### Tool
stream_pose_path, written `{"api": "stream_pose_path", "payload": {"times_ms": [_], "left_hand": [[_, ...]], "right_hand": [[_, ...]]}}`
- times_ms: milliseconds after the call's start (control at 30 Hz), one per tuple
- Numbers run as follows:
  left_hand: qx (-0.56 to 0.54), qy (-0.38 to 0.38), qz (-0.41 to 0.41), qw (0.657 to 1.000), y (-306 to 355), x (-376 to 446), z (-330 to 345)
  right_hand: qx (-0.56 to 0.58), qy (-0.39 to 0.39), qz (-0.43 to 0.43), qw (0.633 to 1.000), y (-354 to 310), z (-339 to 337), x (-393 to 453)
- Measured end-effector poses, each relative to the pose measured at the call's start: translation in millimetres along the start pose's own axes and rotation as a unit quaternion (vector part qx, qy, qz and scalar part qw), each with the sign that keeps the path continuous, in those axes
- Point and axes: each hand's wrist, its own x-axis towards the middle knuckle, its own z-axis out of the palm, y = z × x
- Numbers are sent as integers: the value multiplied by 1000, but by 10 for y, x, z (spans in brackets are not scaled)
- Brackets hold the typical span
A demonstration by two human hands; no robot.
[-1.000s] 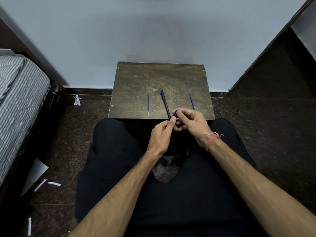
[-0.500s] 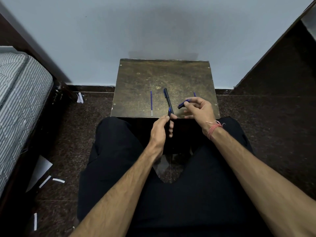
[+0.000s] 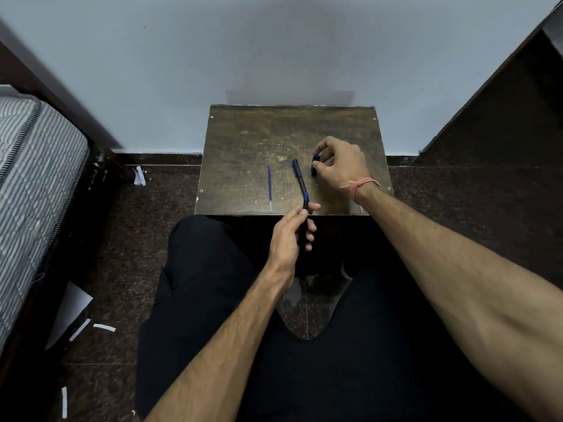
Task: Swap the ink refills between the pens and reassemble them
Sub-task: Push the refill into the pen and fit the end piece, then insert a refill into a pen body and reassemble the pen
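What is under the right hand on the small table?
Under the right hand a short dark pen piece with a blue end shows at the fingertips, over the table. Anything further beneath the palm is covered.

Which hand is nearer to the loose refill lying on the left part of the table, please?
The left hand. It holds a pen at the table's near edge, just right of the refill. The right hand is farther right, beyond the black pen.

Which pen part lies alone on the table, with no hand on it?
The thin blue refill, left of the others; both other parts are in hands.
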Motion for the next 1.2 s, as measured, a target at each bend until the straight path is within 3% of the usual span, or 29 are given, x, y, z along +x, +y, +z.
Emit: {"api": "stream_pose_path", "payload": {"times_ms": [300, 533, 667, 767, 867, 1067, 1200], "left_hand": [[-21, 0, -13, 1000, -16, 42, -30], [-15, 7, -23, 1000, -67, 102, -38], [-32, 17, -24, 999, -114, 144, -44], [-41, 26, -30, 998, -108, 171, -18], [-24, 15, -15, 999, -86, 151, -8], [31, 22, 12, 999, -96, 64, 7], [128, 27, 50, 990, -142, -12, -51]], "right_hand": [[-5, -26, 14, 1000, 120, 137, 135], [75, 54, 39, 995, 147, 205, 12], [180, 139, 91, 970, -12, 98, -324], [279, 79, 151, 945, -106, 86, -739], [300, 13, 192, 934, -146, 110, -1141], [367, 112, 237, 893, -268, 203, -1300], [418, 70, 248, 871, -307, 313, -1428]]}}
